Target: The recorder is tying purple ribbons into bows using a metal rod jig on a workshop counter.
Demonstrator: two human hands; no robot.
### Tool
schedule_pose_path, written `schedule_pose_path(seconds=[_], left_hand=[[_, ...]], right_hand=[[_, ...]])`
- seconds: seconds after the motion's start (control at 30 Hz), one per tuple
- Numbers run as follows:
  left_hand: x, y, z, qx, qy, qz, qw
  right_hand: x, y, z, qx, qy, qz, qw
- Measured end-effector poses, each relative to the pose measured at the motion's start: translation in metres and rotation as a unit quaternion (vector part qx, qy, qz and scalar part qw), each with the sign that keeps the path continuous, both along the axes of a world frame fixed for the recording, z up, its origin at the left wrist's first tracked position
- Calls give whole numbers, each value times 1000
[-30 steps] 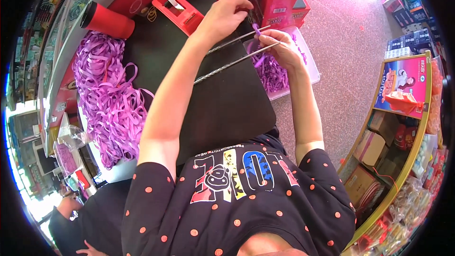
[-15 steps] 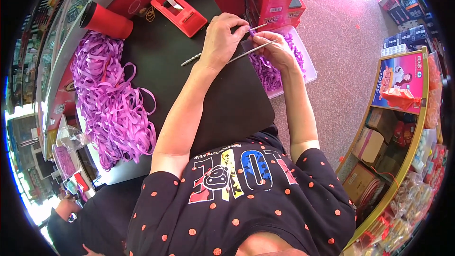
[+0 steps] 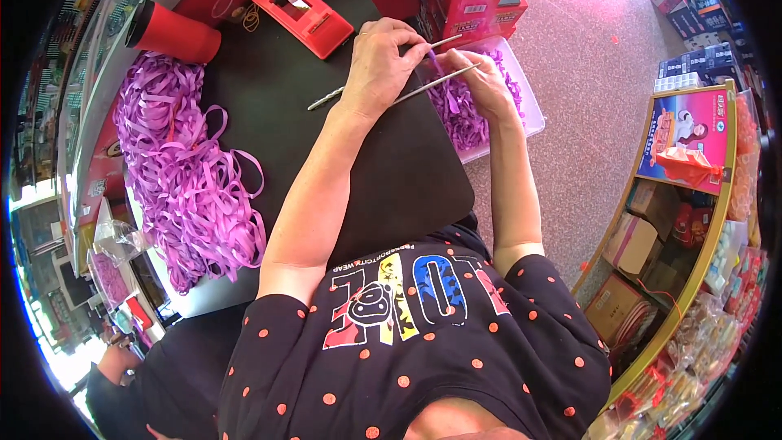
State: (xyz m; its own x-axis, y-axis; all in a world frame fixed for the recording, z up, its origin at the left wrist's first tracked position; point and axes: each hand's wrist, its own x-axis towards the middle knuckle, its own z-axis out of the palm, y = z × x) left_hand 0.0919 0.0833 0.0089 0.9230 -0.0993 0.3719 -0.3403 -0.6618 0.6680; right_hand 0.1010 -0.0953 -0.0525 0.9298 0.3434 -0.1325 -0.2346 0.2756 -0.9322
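Over the far edge of the black tabletop (image 3: pixel 269 114), my left hand (image 3: pixel 381 65) is closed around a thin metal rod (image 3: pixel 326 98). This rod passes behind the hand and comes out past the fingertips. A second thin rod (image 3: pixel 436 83) slants below it, its tip in front of the fingers of my right hand (image 3: pixel 482 85). Between the hands a short purple ribbon (image 3: pixel 437 63) hangs from the left fingertips. My right fingers are bent and pinched at its side, partly hidden. Beneath them stands a white tub (image 3: pixel 533 118) holding purple ribbon pieces (image 3: pixel 464 126).
A big heap of purple ribbon (image 3: pixel 183 171) lies along the table's left side. Behind it are a red cylinder (image 3: pixel 175 35) and a red tape dispenser (image 3: pixel 305 16). Red boxes (image 3: pixel 464 0) stand beyond my hands. A stocked shelf (image 3: pixel 652 228) is at right; another person's hand (image 3: pixel 118 363) shows lower left.
My right hand has turned slightly, its fingers now more tucked behind the lower rod. More of the purple ribbon shows between the hands. My left hand keeps its grip.
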Motion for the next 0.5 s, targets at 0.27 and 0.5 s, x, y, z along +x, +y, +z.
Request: schedule_pose_path(seconds=[0.27, 0.5], left_hand=[[0, 3, -2, 36, 3, -17, 999], [-1, 1, -1, 36, 8, -14, 999]], right_hand=[[17, 9, 11, -107, -147, 33, 983], [25, 2, -15, -282, -153, 44, 946]])
